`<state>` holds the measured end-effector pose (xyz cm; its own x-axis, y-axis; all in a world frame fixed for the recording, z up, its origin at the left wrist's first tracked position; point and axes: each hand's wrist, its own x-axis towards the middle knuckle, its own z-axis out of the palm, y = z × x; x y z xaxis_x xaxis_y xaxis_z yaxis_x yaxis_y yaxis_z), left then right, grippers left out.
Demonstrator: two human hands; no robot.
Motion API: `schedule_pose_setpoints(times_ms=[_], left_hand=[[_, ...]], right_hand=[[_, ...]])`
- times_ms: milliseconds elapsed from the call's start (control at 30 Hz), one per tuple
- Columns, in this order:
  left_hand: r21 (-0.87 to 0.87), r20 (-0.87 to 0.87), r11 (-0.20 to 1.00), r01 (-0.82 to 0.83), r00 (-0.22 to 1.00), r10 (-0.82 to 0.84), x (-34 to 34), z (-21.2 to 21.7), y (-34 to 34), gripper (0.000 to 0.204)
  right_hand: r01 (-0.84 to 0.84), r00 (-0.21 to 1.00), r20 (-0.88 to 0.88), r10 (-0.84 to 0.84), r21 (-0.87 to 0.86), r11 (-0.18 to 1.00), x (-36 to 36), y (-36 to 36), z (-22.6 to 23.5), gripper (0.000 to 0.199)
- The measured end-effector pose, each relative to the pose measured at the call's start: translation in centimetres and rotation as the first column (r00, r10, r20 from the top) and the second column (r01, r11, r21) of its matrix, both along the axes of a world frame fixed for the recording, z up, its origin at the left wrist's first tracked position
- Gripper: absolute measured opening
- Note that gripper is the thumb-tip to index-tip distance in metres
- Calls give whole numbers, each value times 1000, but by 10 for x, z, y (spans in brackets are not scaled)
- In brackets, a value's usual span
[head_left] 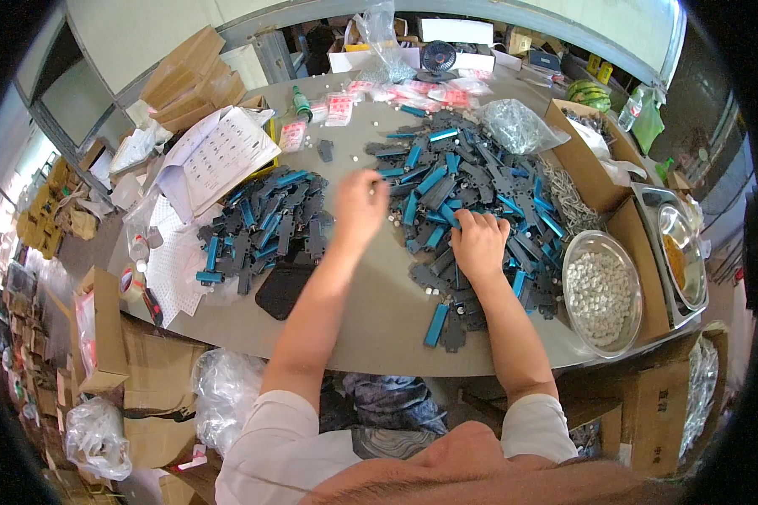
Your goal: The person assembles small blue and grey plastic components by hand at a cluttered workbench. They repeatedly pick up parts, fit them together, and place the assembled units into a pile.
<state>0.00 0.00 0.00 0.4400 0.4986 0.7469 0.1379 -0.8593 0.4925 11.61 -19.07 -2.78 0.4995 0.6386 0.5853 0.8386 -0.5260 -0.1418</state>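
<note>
My left hand point(361, 204) hovers over the bare strip of table between two heaps, blurred by motion. Its fingers are curled in, and whatever they hold is too smeared to name. On the larger heap of dark grey and blue plastic parts point(434, 181), my right hand point(480, 244) lies with bent fingers closed at a blue-edged part point(450, 216); the fingertips are partly hidden. A smaller heap of similar parts point(286, 223) lies to the left. Beside the large heap stands a round metal bowl point(571, 324) of small white pieces.
Metal screws point(568, 198) lie behind the bowl, near an open cardboard box point(594, 181). Printed sheets point(223, 156) rest at the left, with a black pad point(280, 292) near the front edge. Red-and-white packets point(339, 109), a clear bag point(518, 126) and a small fan point(438, 59) stand farther back.
</note>
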Motion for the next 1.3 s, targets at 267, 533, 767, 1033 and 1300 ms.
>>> schedule_pose_setpoints(times_ms=[267,533,767,1033,1300], left_hand=[[-253,-302,958,131,931,-207,88,-21,-34,21],[-254,-413,955,156,875,-252,73,-16,-32,36],[-140,-537,986,92,829,-154,87,-18,-27,33],[-921,134,224,320,798,-588,30,-26,-41,33],[-843,499,-78,533,720,-483,-11,-34,-61,53]], right_hand=[[-57,998,-23,61,159,986,1,-10,13,22],[-34,990,-126,59,189,981,3,-13,9,10],[172,978,-139,-153,141,975,46,-17,23,21],[111,949,-286,-131,-85,990,120,14,41,41],[49,964,-249,-90,-167,985,91,18,57,36]])
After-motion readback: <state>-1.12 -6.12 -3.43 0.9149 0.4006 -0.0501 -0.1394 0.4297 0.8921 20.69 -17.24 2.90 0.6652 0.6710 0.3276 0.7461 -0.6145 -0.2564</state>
